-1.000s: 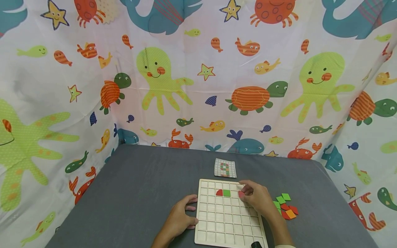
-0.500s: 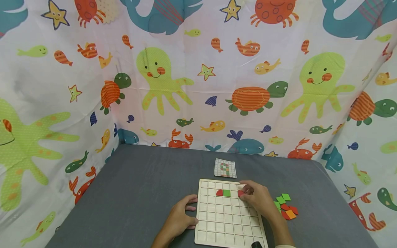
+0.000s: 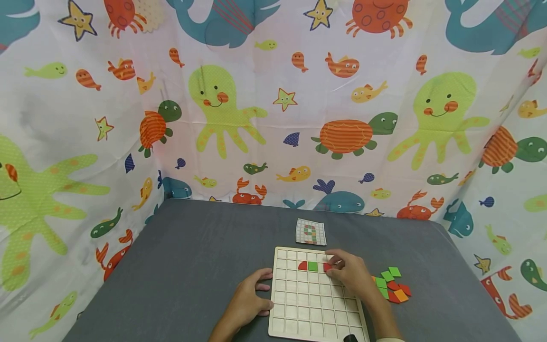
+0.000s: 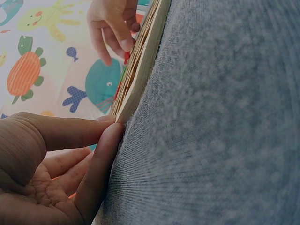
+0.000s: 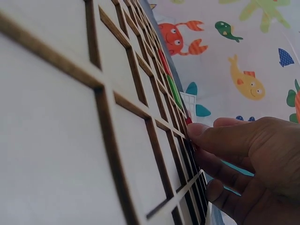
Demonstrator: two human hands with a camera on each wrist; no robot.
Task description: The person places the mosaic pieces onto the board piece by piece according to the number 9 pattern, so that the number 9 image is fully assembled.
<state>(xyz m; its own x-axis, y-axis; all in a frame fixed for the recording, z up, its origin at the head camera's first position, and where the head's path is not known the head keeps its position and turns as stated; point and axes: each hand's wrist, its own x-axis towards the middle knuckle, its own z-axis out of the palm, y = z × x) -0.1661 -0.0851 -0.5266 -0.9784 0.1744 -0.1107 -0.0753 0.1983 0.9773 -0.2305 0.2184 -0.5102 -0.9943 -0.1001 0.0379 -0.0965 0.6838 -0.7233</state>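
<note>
A pale wooden grid board [image 3: 314,301] lies on the grey cloth. A red tile with a rounded corner [image 3: 302,266] and a green square tile [image 3: 313,266] sit side by side in its second row from the far edge. My right hand [image 3: 352,274] pinches another red tile [image 3: 326,267] in that row, a short gap right of the green one; the fingers partly cover it. At the board's left edge is my left hand [image 3: 248,294]. In the left wrist view, its thumb [image 4: 75,132] and a finger pinch the board's rim.
Several loose tiles lie right of the board, among them green [image 3: 388,275], red [image 3: 393,285] and orange [image 3: 400,295] ones. Beyond the board is a small pattern card [image 3: 310,232]. A black object [image 3: 351,337] shows at the near edge. A printed curtain [image 3: 273,118] surrounds the table.
My right hand has slid slightly left with the red tile, bringing it closer to the green square tile. My left hand has stayed on the board's edge.
</note>
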